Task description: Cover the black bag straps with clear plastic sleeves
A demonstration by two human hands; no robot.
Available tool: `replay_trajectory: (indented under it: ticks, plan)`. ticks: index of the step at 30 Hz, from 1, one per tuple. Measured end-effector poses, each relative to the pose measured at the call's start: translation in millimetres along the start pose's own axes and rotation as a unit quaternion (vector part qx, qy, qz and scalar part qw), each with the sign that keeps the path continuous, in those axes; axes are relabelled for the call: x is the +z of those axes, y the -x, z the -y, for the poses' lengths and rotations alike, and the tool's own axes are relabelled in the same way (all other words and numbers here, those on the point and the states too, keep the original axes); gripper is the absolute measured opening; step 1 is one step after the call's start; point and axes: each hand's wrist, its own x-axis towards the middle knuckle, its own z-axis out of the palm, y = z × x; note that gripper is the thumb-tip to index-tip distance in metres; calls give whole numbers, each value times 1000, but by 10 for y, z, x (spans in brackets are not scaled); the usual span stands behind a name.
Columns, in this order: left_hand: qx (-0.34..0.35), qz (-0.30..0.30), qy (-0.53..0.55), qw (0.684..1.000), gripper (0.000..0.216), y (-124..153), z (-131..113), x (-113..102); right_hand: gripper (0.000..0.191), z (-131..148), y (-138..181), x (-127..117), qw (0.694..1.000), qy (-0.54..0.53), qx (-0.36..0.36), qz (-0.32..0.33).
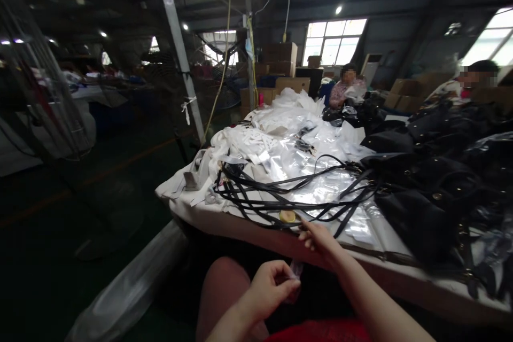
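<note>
Over my lap, my left hand (274, 284) is closed in a pinch on a small piece of clear plastic (296, 268); its exact kind does not show. My right hand (316, 238) is at the table's front edge, index finger stretched out towards the black straps (276, 206) and the other fingers loosely bent. No object shows in it. Just left of its fingertips lies a small round yellow-rimmed thing (287, 216), perhaps a tape roll. The long straps run across the tabletop to a pile of black bags (428, 187) with metal fittings at the right.
Clear plastic bags (296, 109) and white strips (244, 141) heap over the table (224, 219). Two people sit across it, one in a patterned top (339, 95). A metal post (178, 48) rises left of the table. A plastic-wrapped roll (132, 283) lies low on the left.
</note>
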Motion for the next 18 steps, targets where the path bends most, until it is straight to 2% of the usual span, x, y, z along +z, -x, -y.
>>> replay_trajectory:
  ticks: [2, 4, 6, 8, 9, 10, 12, 14, 15, 18]
  plan:
    - [53, -15, -86, 995, 41, -2, 10, -48, 39, 57, 6, 66, 997, -67, -23, -10]
    - [167, -81, -211, 960, 30, -2, -35, -112, 44, 142, 103, 135, 990, -130, -56, 8]
    - [291, -180, -331, 880, 22, -7, -144, -183, 47, 228, 280, 202, 979, -175, -92, 45]
    - [368, -241, -409, 800, 17, -33, -294, -245, 49, 309, 494, 253, 968, -201, -126, 79]
    - [392, -236, -434, 776, 14, -57, -372, -270, 49, 354, 593, 260, 964, -207, -139, 91]
    - [407, -205, -452, 767, 13, -85, -447, -289, 49, 408, 678, 245, 961, -211, -149, 99]
    - [411, -99, -462, 780, 13, -138, -569, -310, 45, 551, 783, 131, 955, -223, -172, 94]
    - [380, 1, -455, 805, 16, -162, -647, -313, 40, 731, 806, -92, 941, -255, -215, 47]
    - [359, 31, -452, 816, 16, -157, -669, -309, 37, 818, 799, -221, 929, -278, -243, 10]
    - [308, 76, -453, 833, 14, -103, -678, -268, 34, 930, 813, -489, 886, -337, -306, -91]
